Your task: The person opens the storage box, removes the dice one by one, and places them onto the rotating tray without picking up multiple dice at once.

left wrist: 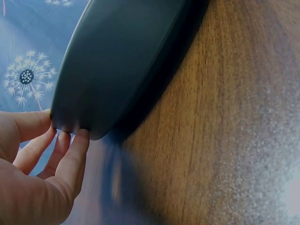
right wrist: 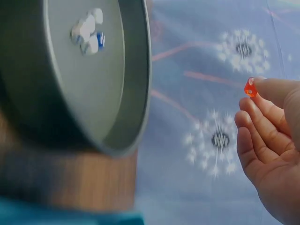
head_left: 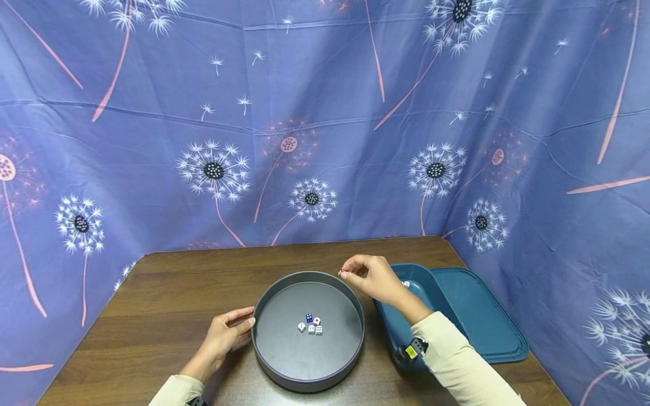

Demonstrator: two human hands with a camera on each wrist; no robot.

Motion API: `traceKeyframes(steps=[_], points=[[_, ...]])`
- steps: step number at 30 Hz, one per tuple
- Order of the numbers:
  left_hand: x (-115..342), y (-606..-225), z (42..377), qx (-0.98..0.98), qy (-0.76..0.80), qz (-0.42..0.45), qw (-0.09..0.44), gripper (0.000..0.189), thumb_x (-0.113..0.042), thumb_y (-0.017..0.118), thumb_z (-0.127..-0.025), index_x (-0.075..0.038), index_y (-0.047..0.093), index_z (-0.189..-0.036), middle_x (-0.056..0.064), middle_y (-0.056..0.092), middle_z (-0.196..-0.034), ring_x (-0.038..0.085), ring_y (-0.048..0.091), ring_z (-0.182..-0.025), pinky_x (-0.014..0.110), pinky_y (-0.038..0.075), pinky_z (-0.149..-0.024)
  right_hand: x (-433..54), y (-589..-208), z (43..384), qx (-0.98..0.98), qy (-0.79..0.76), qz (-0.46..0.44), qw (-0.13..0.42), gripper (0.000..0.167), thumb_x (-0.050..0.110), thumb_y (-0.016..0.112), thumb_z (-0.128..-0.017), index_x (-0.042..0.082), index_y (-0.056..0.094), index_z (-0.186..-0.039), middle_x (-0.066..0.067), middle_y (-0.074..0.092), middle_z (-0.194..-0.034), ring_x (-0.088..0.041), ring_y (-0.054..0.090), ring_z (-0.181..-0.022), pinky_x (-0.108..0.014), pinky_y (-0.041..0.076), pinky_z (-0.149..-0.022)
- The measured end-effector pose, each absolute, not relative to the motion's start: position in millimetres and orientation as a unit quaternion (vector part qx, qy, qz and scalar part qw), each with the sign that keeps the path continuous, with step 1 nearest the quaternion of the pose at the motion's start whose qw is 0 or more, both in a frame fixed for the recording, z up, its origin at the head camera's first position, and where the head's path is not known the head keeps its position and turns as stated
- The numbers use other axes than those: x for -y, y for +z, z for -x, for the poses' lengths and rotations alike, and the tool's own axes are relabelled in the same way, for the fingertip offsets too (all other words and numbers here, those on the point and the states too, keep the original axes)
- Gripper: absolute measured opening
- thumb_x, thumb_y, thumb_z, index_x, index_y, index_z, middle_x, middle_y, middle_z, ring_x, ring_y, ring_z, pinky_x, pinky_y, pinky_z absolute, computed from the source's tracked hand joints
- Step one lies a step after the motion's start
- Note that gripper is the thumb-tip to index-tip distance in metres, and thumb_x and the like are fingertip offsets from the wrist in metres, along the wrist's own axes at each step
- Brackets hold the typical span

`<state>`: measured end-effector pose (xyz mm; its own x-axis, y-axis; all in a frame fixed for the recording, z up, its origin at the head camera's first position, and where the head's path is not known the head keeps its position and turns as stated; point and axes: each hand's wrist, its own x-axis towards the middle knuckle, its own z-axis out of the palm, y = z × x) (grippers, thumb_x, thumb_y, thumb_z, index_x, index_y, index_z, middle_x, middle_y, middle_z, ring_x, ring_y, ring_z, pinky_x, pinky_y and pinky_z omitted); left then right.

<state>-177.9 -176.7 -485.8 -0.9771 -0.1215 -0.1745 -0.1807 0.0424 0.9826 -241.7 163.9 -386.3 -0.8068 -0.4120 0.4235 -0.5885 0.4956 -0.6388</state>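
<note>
A dark grey round pan [head_left: 308, 361] stands on the table. In it a blue die [head_left: 308, 318] and several white dice [head_left: 302, 327] lie close together near the middle. My left hand [head_left: 223, 337] holds the pan's left side, with thumb at the rim and fingertips against the outer wall [left wrist: 108, 70]. Beyond the pan's far right rim, my right hand [head_left: 374, 279] is raised and pinches a small translucent red die [right wrist: 251, 87] between thumb and index finger. In the right wrist view, the other fingers [right wrist: 262, 124] of that hand are loosely bent below the die.
To the right of the pan stands a teal bin [head_left: 388, 327], partly hidden by my right forearm, with white dice [head_left: 405, 284] visible inside. A flat teal lid or tray [head_left: 477, 307] lies beside it. A dandelion-print cloth [head_left: 325, 135] hangs behind the wooden table [head_left: 203, 282].
</note>
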Motion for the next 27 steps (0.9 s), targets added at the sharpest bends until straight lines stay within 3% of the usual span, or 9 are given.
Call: traceKeyframes(steps=[13,18,27], points=[[176,-486,178,-0.721,0.685,0.107,0.022,0.037,0.004,0.066,-0.086,0.012,0.058,-0.121,0.023,0.062,-0.118,0.02,0.065,-0.091,0.032,0.059,-0.077,-107,-429,214,0.857,0.34,-0.38,0.075,0.005,0.019,0.073,-0.086,0.016,0.069,-0.086,0.012,0.064,-0.077,0.004,0.056,-0.07,-0.021,0.053,-0.066],[175,-484,177,-0.721,0.684,0.111,0.019,0.035,0.005,0.065,-0.086,0.011,0.059,-0.12,0.022,0.063,-0.114,0.021,0.065,-0.091,0.032,0.059,-0.077,-94,-453,207,0.862,0.309,-0.395,0.068,0.005,0.016,0.074,-0.084,0.013,0.07,-0.085,0.009,0.065,-0.076,0.004,0.055,-0.069,-0.012,0.048,-0.064],[175,-483,177,-0.719,0.685,0.116,0.019,0.034,0.005,0.065,-0.086,0.011,0.06,-0.12,0.019,0.065,-0.109,0.021,0.065,-0.089,0.032,0.059,-0.076,-84,-475,201,0.875,0.271,-0.396,0.059,0.01,0.014,0.076,-0.08,0.016,0.067,-0.079,0.012,0.06,-0.072,0.006,0.051,-0.066,-0.007,0.041,-0.06]])
